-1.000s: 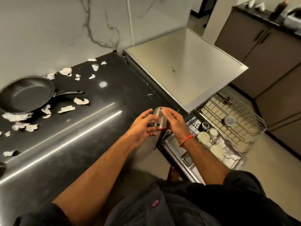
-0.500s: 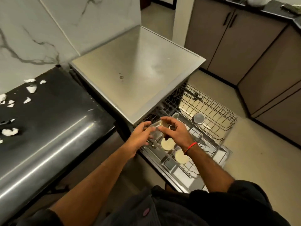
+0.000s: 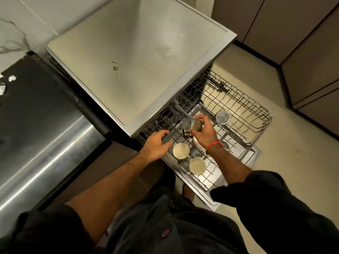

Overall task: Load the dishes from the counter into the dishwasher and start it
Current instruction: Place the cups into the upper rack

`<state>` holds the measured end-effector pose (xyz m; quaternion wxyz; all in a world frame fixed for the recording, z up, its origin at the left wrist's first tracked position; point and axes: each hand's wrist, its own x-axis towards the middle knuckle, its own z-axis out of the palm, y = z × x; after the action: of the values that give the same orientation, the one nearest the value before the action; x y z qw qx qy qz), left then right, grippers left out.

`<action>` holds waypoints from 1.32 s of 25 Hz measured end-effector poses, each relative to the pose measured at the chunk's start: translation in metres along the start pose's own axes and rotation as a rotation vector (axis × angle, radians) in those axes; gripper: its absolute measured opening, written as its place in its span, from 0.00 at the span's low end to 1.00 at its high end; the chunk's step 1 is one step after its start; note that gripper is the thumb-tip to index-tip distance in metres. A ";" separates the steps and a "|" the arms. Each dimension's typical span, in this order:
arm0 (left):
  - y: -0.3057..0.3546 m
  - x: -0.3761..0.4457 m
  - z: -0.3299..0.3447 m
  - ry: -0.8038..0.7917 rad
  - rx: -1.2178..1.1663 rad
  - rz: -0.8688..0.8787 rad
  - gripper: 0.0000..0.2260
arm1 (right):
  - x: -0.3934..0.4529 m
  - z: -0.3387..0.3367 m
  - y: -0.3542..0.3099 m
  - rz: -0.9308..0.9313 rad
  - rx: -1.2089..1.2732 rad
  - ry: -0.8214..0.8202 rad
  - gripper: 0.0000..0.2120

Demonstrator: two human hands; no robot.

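My right hand grips a steel tumbler, tipped on its side, just above the pulled-out wire rack of the open dishwasher. My left hand hovers with relaxed fingers at the rack's near left edge and holds nothing. Two cream cups sit upside down in the rack between my hands. A steel cup stands further right in the rack.
The black counter with white scraps lies to the left. Brown cabinet doors line the far right. Beige floor surrounds the open dishwasher door.
Both hands carried the tumbler from the counter's edge to the rack. My left hand let go of it and dropped to the rack's edge. The view swung right and down.
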<state>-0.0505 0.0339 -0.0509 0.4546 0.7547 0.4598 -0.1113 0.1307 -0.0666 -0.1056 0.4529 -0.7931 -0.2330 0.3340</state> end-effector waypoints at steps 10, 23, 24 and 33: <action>-0.001 0.098 0.008 -0.132 -0.073 -0.213 0.24 | 0.110 0.069 0.034 0.030 -0.392 -0.066 0.33; 0.001 0.133 0.010 -0.064 -0.262 -0.217 0.20 | 0.153 0.118 0.091 0.011 -0.841 -0.297 0.34; 0.001 0.132 0.010 -0.059 -0.254 -0.227 0.20 | 0.155 0.117 0.091 0.037 -0.854 -0.317 0.35; -0.009 0.101 0.013 -0.081 -0.097 -0.155 0.20 | 0.127 0.076 0.082 -0.031 -0.808 -0.376 0.35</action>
<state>0.0017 0.0853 -0.1228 0.4988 0.6889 0.5029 -0.1542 0.1652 0.0224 -0.2453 0.0612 -0.8285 -0.4347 0.3476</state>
